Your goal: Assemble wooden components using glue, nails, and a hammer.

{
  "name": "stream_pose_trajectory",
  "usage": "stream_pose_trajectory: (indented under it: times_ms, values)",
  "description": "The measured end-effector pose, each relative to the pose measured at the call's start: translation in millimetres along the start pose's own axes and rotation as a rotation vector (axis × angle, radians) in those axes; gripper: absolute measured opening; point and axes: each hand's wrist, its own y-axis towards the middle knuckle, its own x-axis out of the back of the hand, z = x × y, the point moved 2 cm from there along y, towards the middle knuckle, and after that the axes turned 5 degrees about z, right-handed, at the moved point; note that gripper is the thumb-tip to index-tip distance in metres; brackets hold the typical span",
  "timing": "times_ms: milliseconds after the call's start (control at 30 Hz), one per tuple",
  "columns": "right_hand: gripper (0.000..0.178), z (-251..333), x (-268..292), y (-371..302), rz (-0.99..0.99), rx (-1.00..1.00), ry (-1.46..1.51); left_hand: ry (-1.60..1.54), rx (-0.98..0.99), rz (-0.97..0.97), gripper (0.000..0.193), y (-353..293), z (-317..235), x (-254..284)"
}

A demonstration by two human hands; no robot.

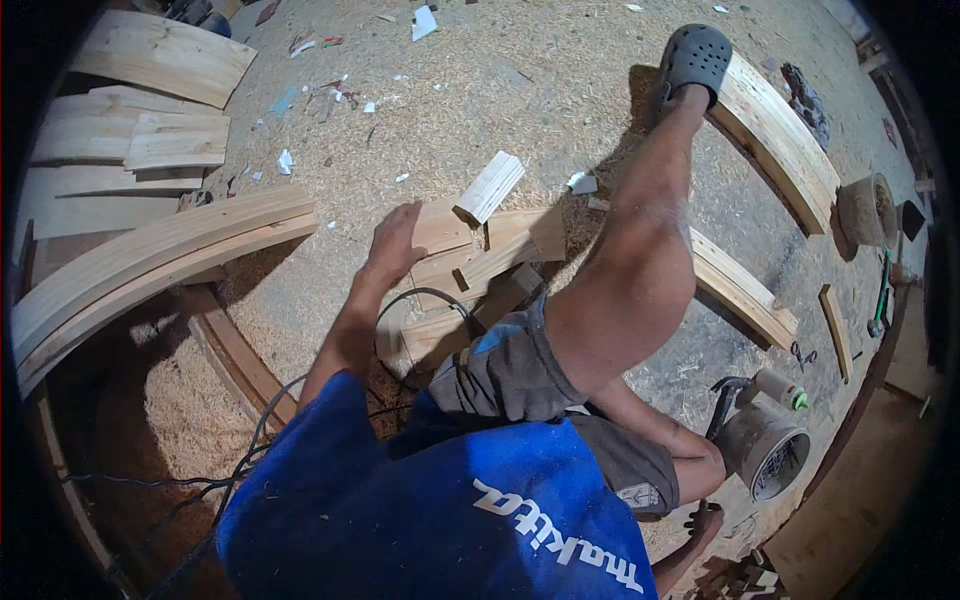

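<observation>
"So the work's down on the floor (520, 100)?"

"Yes, among the shavings, right of the curved beam (165, 265). The boards (515, 243) lie just beyond the person's lap."

"Heavy, would you say?"

"Moderate together, light singly, I'd guess. It looks like bare timber: stiff, not slippery, hardly fragile, though an edge might splinter. I'd take them by the outer edges, left and right."

"And the block (490, 188)?"

"At the far part of the boards, slanting toward the far right. Short and solid by its look, so one hand should manage; pinch it across the long sides. I can't tell whether it's loose or fixed, so I'd test it gently."

"The hands?"

"The left hand (398, 243) is at the boards' left edge, thumb apart from the fingers, nothing clamped between. The right hand (705, 522) is well apart, near right, past the knee; I can't tell how its fingers are set."

"Those dark slots (460, 281)?"

"Narrow ones, in the boards. The wood beside them is probably weakest, so I'd not lift there."
</observation>
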Motion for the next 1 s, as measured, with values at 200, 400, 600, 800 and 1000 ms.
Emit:
stream_pose_trajectory:
  times_ms: [200,400,600,800,1000]
  values:
    - [0.057,70,42,-50,-0.208,0.236,-0.149,0.066,0.285,0.107,0.1,17,27,-15]
    - [0.036,160,68,-121,-0.262,0.462,-0.124,-0.25,0.29,0.068,0.09,25,80,42]
    - [0.036,218,81,-92,-0.495,0.812,-0.264,-0.77,0.011,-0.437,0.063,29,21,224]
    - [0.026,301,28,66,-0.7,0.878,-0.876,-1.525,-0.115,-0.198,0.053,45,-190,156]
    - [0.029,309,51,104,-0.562,0.466,-1.194,-2.02,-0.318,0.356,0.061,20,-327,65]
